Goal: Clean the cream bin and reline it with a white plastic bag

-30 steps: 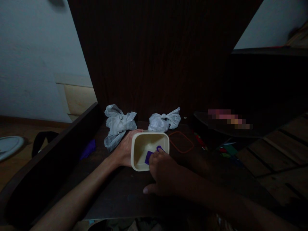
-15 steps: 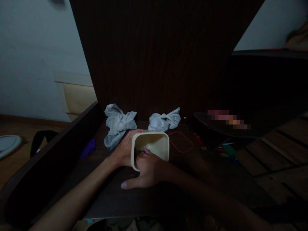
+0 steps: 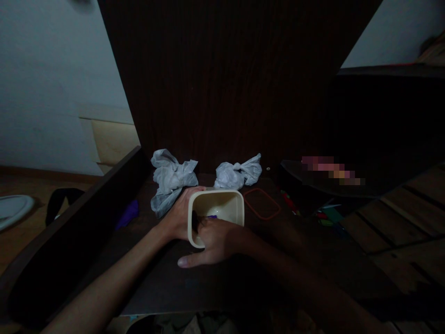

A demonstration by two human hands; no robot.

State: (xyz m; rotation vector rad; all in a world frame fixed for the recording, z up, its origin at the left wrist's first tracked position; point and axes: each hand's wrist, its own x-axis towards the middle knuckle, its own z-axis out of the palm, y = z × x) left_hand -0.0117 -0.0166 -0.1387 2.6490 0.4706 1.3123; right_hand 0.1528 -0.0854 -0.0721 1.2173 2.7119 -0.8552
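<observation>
We hold a cream, rounded-square plastic tub [image 3: 228,205].
Our left hand [image 3: 178,217] curls round its outer wall, clasping it; our right hand [image 3: 219,238] is inside, fingers hidden, grip unclear to us; a small purple cloth scrap [image 3: 212,216] shows just beyond.

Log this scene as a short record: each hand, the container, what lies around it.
Left hand: against the outer left side of the cream container
Right hand: fingers inside the container, largely hidden; thumb outside
Container: open side facing the camera
Inside: a bit of purple material showing past the right hand
Behind: left white bag, right white bag
Right of container: thin reddish ring
Far left: purple cloth-like piece
Lighting: dim
</observation>
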